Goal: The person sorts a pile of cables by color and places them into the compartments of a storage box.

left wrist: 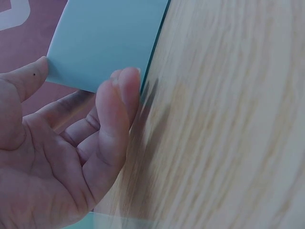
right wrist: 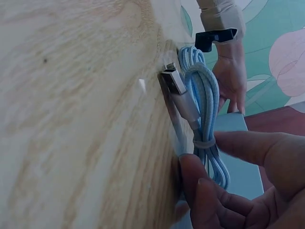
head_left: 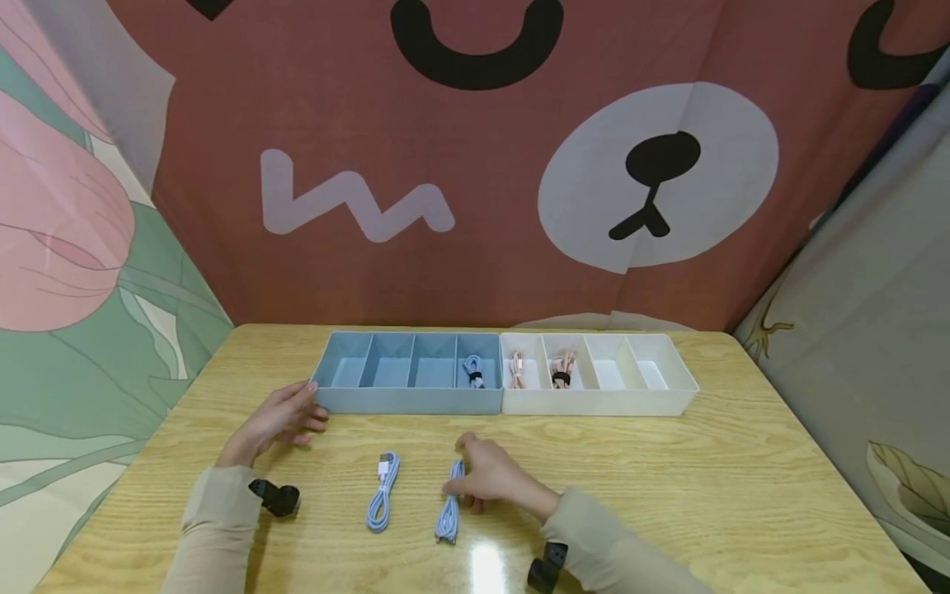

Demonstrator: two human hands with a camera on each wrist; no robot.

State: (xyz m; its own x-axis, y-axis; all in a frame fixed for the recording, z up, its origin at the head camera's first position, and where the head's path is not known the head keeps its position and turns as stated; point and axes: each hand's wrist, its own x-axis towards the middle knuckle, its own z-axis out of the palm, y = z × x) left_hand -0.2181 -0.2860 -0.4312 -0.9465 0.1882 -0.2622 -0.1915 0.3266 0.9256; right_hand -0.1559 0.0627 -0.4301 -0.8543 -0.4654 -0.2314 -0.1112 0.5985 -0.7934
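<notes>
Head: high, facing forward-down over worktop (head_left: 668, 487)
Left wrist: close, tilted, facing blue box (left wrist: 109, 43)
Right wrist: close, tilted, facing blue cable (right wrist: 208, 105)
All three share: blue box

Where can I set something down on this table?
The table is bare right of the right hand, in front of the white organizer. The three left compartments of the blue organizer are free. Crowded: in front of that organizer, where one blue USB cable lies and the right hand pinches another.
</notes>
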